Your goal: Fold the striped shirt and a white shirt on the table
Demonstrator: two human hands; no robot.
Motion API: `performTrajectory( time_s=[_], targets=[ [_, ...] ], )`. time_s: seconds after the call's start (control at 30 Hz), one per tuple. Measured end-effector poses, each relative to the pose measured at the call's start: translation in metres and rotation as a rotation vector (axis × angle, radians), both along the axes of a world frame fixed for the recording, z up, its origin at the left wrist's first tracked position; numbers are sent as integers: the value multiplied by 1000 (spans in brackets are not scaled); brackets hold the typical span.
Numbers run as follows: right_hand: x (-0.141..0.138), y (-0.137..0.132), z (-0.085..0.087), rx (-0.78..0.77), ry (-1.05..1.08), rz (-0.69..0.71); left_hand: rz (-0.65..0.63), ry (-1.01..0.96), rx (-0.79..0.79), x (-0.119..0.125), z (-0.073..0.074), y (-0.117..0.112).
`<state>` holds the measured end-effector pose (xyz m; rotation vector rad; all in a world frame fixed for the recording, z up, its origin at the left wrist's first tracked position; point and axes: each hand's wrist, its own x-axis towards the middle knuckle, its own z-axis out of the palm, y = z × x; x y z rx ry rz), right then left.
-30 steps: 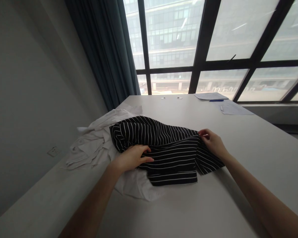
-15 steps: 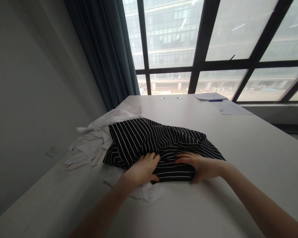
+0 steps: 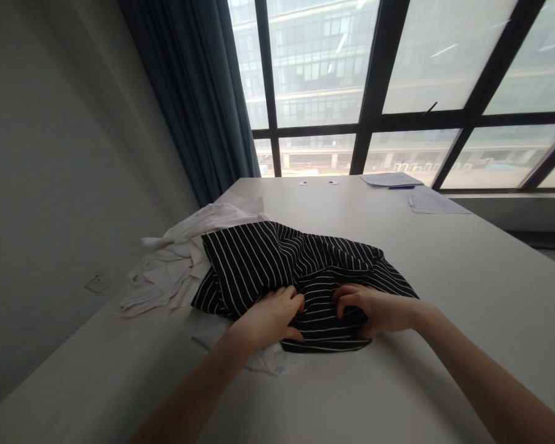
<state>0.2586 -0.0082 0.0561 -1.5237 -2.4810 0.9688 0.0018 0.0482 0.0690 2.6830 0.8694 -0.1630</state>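
A striped cloth point(image 3: 250, 256) is laid rumpled across the middle of the worktop point(image 3: 333, 394), with white clothes point(image 3: 166, 271) bunched at its nine o'clock and papers point(image 3: 439, 203) at two. Its near part is touched by the half-open left hand point(image 3: 272, 314) at seven o'clock and the half-open right hand point(image 3: 369, 308) at four — whether fabric is gripped by either cannot be told.

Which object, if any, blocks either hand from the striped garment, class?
Nothing visible: the left hand and right hand both touch the striped garment directly. The white cloth lies to its left and partly beneath it, not in between.
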Motion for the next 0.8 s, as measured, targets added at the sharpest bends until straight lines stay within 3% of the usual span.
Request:
performTrajectory(
  time_s=[0.3,0.53,0.63,0.8],
  targets=[
    [-9,4,-12,177,-131,-31,-77,-70,24,4,0,-4],
    [8,8,-1,61,122,-13,-150,26,87,12,-10,-13],
    [15,8,8,-14,229,-91,-83,-42,76,13,-9,-10],
    [21,5,19,-47,428,-143,184,-330,-109,12,6,-3]
  ],
)
